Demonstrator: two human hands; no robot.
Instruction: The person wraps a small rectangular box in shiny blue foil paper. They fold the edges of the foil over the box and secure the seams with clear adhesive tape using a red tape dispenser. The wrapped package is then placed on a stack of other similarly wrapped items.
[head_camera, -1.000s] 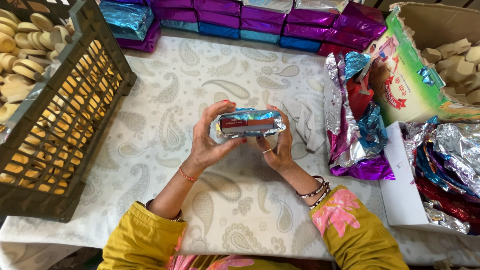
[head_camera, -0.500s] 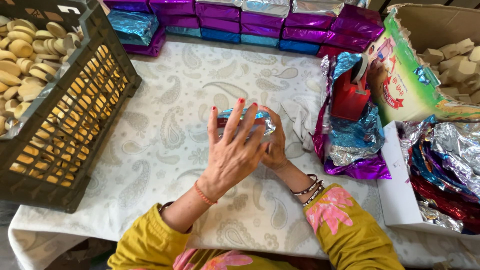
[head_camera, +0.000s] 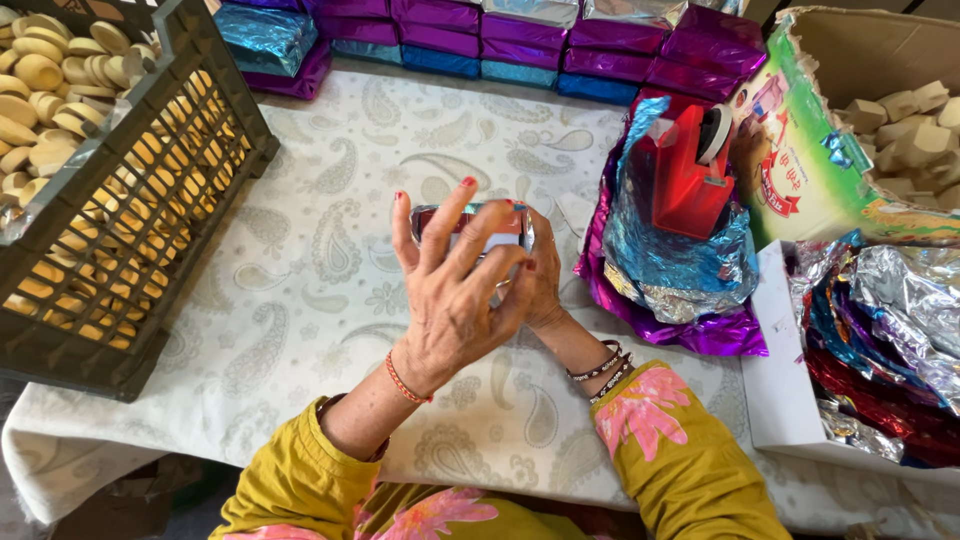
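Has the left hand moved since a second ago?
Yes. The left hand has swung from the left end of the foil-wrapped block across its top, away from the crate, and now covers it with fingers spread.

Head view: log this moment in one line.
left hand: spread over foil-wrapped packet | right hand: holding packet from behind | surface: paisley tablecloth | nearby: red tape dispenser

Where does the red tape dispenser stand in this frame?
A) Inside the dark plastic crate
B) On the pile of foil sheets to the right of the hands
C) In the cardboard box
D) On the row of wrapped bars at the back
B: the red tape dispenser stands on the crumpled blue and purple foil sheets, right of the hands.
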